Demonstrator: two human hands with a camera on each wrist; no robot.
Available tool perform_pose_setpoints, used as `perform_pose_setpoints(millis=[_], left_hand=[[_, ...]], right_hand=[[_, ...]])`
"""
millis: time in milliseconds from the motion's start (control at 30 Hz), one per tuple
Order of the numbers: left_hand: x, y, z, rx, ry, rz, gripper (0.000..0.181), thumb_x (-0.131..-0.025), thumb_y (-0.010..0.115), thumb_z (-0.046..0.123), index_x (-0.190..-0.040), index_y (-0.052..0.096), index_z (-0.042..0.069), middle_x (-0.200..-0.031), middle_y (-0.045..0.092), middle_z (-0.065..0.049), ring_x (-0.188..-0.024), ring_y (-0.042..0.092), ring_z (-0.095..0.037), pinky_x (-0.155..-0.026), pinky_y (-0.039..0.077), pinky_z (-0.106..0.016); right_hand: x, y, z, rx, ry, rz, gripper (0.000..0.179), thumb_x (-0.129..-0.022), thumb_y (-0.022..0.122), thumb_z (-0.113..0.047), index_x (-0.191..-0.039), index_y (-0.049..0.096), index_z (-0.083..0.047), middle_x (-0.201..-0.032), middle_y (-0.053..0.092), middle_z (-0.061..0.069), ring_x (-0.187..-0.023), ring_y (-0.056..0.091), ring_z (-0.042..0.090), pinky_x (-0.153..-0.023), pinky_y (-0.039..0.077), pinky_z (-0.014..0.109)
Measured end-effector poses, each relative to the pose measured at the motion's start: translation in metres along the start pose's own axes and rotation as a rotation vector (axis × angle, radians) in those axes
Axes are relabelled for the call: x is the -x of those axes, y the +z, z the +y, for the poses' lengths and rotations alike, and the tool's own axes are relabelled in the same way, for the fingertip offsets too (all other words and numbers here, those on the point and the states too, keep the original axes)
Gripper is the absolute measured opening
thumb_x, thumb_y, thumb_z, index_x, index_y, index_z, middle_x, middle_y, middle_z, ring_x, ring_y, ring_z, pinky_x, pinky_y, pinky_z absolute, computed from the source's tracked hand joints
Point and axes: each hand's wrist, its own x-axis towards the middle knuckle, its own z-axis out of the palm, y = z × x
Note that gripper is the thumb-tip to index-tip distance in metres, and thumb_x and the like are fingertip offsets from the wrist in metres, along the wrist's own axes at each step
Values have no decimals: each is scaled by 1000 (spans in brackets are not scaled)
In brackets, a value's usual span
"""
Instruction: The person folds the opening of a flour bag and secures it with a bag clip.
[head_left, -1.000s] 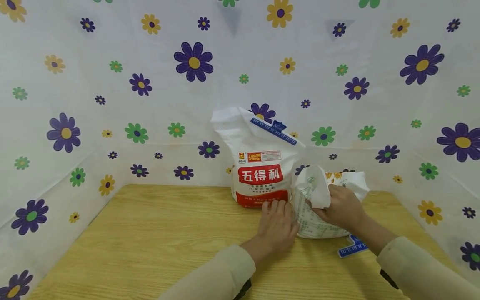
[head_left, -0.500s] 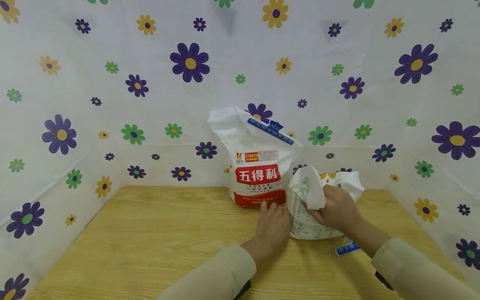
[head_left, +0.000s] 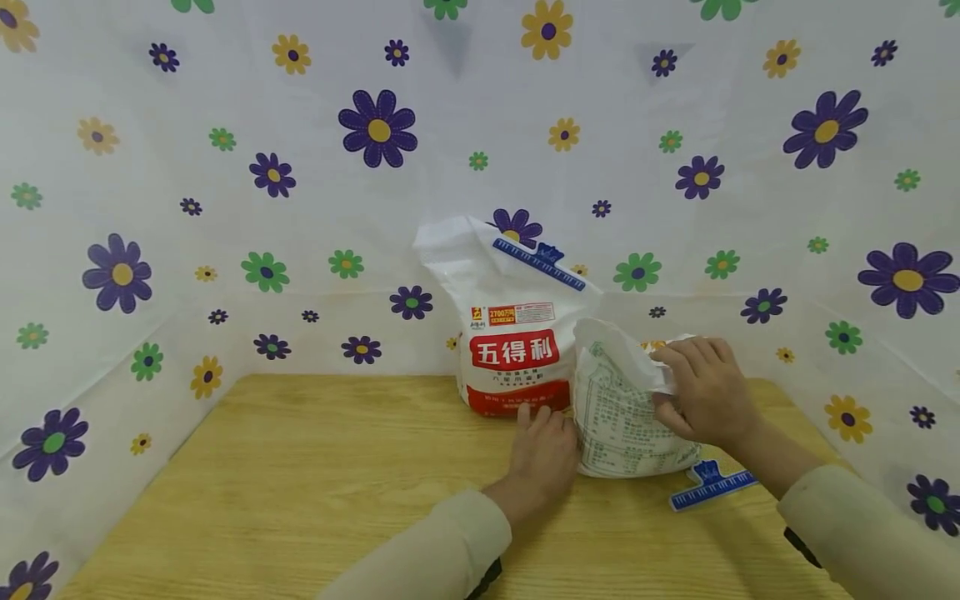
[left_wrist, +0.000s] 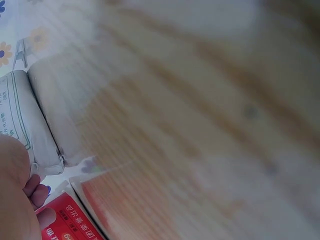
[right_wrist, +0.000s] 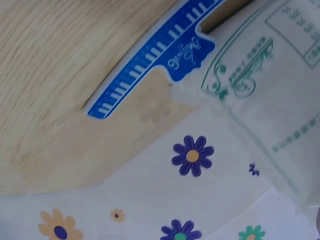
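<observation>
A white flour bag [head_left: 637,425] with green print stands right of centre in the head view, its top pulled to one side. My right hand [head_left: 708,396] grips the bag's upper edge on the right, thumb in front and fingers over the far side. My left hand [head_left: 546,454] rests against the bag's lower left side, fingers pointing forward; in the left wrist view its fingertips [left_wrist: 46,217] lie by the red print of the other bag. Beside the bag's lower right corner lies a blue bag clip [head_left: 708,485] with a piano-key pattern, also visible in the right wrist view.
A taller white-and-red flour bag [head_left: 517,358] stands behind to the left, a second blue clip [head_left: 538,264] across its slanted top. Both bags stand on a wooden table [head_left: 315,467]. A flower-print sheet [head_left: 300,192] encloses the back and sides.
My right hand has moved right and slightly up, drawing the bag's top edge rightward and unfolding its front. More of the loose clip now shows. The left hand stays in place.
</observation>
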Motion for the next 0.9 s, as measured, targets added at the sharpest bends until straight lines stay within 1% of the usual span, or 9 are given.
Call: perform_pose_setpoints(millis=[100,167,300,433,533,600,700,800,900], left_hand=[[0,-1,-1,21,-8,-6,22,-98,57,35,-110,63,18,-105,63,5,-100,48,-16,-97,28,-45],[1,-1,-1,31,-10,-6,21,-98,57,34,-110,63,18,-105,63,5,-100,48,-16,-96,28,-44],[1,-1,-1,23,-8,8,18,-99,56,31,-108,63,18,-104,65,5,-98,49,-16,-95,28,-44],[1,-1,-2,19,-3,10,17,-100,54,30,-108,64,18,-105,65,6,-99,49,-16,-96,27,-44],[1,-1,-3,27,-6,-5,18,-101,52,30,-109,64,18,-107,64,6,-100,48,-15,-98,27,-45],[1,-1,-4,33,-11,-10,20,-102,51,30,-111,64,18,-109,64,6,-101,49,-15,-100,27,-45],[2,-2,-5,35,-7,-15,22,-103,50,31,-113,64,18,-111,64,6,-102,49,-15,-101,28,-45],[3,-1,-6,30,12,-18,24,-103,50,32,-116,64,18,-113,64,6,-102,49,-15,-101,28,-44],[3,-1,-8,15,29,-20,25,-102,52,34,-118,63,18,-115,64,7,-102,49,-15,-99,28,-43]], right_hand=[[1,-7,7,11,88,30,45,-88,46,-34,-105,56,6,-95,60,24,-85,54,43,-76,36,55],[1,-11,9,-1,235,14,54,-93,48,-45,-110,53,7,-102,58,26,-93,51,44,-79,32,56],[-5,-16,6,-62,673,-40,76,-90,61,-56,-132,41,5,-122,49,29,-107,43,45,-85,29,58],[-17,-15,5,-200,1118,-83,94,-86,72,-51,-151,21,-5,-138,41,30,-117,44,45,-95,41,60],[-20,-13,10,-347,1335,-137,101,-86,70,-57,-156,11,-13,-148,37,30,-126,46,47,-98,44,64],[-16,-12,15,-425,1384,-183,103,-86,69,-57,-157,9,-15,-150,36,30,-129,44,50,-100,43,66],[-3,-13,22,-509,1317,-243,102,-87,75,-45,-157,8,-11,-148,36,29,-125,46,45,-97,49,57],[12,-16,26,-577,1176,-262,92,-87,78,-25,-154,17,-7,-138,45,16,-117,52,26,-91,52,33],[23,-17,28,-624,1111,-201,67,-88,76,-13,-144,39,-11,-125,52,-10,-108,53,-1,-84,48,10]])
